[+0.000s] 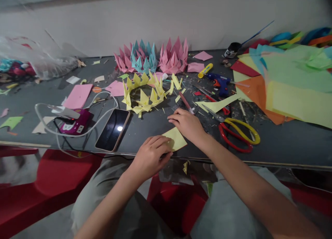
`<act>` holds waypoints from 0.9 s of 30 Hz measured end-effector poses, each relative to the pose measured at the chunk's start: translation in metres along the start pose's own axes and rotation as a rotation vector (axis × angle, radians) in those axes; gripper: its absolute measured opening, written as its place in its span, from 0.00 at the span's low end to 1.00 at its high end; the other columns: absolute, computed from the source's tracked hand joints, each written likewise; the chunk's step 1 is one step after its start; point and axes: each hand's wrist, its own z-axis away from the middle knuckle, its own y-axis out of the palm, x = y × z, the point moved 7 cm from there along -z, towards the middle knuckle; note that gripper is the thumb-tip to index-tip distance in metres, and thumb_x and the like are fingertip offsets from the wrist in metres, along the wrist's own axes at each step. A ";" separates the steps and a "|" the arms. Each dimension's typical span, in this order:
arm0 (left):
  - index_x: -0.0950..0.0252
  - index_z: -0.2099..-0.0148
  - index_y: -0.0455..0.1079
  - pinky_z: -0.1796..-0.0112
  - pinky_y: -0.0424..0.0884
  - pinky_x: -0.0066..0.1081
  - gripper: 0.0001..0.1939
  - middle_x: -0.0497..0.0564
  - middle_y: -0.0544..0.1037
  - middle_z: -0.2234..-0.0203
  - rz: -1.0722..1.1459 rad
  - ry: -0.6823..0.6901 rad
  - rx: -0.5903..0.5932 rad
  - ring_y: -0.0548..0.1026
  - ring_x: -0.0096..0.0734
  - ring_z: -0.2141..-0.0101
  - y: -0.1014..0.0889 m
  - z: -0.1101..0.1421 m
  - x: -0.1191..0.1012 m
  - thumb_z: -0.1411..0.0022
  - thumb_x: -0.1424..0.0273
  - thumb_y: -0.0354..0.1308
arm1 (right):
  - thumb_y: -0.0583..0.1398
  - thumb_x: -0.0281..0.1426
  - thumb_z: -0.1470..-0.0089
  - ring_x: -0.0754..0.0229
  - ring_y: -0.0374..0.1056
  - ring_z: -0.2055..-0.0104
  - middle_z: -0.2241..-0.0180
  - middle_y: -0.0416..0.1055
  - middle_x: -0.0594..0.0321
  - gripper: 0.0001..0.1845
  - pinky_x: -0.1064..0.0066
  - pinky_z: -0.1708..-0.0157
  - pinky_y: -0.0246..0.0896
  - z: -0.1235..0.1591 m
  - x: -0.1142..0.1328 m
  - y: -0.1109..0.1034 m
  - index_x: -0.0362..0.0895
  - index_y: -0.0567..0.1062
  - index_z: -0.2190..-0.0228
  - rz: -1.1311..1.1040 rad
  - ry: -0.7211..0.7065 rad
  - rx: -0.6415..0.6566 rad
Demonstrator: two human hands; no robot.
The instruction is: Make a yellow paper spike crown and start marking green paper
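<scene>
A folded piece of yellow paper (178, 139) lies on the dark table near its front edge. My left hand (153, 152) is closed over the left end of this paper, thumb low along its near side. Just beyond the paper's far corner, my right hand (188, 124) reaches leftward with loosely bent fingers, and nothing shows in them. Its palm partly covers the paper. Behind both hands stands a yellow paper crown (144, 102) made of folded points. A reddish pen-like stick (186, 102) lies just past my right hand.
Large scissors (240, 132) lie to the right, beside a blue glue gun (220, 83). Pink paper crowns (175, 57) and a blue crown (145, 61) stand behind. A phone (112, 130), a purple power adapter (77, 121) with cables, and stacked coloured sheets (298, 101) flank the work.
</scene>
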 end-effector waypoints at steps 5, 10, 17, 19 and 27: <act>0.64 0.66 0.66 0.54 0.64 0.37 0.01 0.52 0.71 0.53 0.042 -0.046 0.049 0.67 0.35 0.51 0.003 0.003 0.004 0.41 0.72 0.53 | 0.55 0.33 0.43 0.62 0.65 0.61 0.65 0.69 0.63 0.11 0.73 0.72 0.53 0.001 0.001 0.000 0.47 0.76 0.62 0.041 -0.033 -0.016; 0.64 0.71 0.64 0.52 0.63 0.43 0.05 0.54 0.69 0.51 0.029 -0.100 0.060 0.64 0.40 0.48 0.000 0.002 0.007 0.43 0.71 0.55 | 0.51 0.31 0.41 0.61 0.63 0.62 0.65 0.68 0.62 0.11 0.73 0.73 0.50 -0.001 0.007 0.007 0.45 0.74 0.67 0.094 -0.084 0.027; 0.65 0.72 0.65 0.53 0.65 0.44 0.06 0.56 0.70 0.52 -0.009 -0.165 0.063 0.66 0.43 0.49 -0.005 -0.003 0.013 0.43 0.69 0.56 | 0.43 0.32 0.39 0.63 0.63 0.71 0.68 0.67 0.61 0.14 0.73 0.73 0.50 0.030 0.021 -0.028 0.42 0.66 0.66 -0.174 -0.030 0.057; 0.65 0.71 0.65 0.55 0.67 0.43 0.05 0.56 0.71 0.52 -0.004 -0.177 0.069 0.68 0.42 0.51 -0.004 -0.002 0.015 0.43 0.70 0.56 | 0.44 0.35 0.39 0.65 0.63 0.72 0.72 0.67 0.64 0.14 0.74 0.72 0.51 0.048 0.030 -0.032 0.43 0.66 0.69 -0.303 -0.071 0.192; 0.65 0.62 0.66 0.54 0.68 0.39 0.04 0.55 0.73 0.56 0.054 -0.186 -0.016 0.70 0.36 0.53 -0.012 0.002 0.019 0.40 0.75 0.51 | 0.54 0.32 0.43 0.58 0.71 0.66 0.67 0.74 0.58 0.09 0.71 0.70 0.58 0.111 0.058 0.026 0.42 0.73 0.69 -0.117 -0.268 0.688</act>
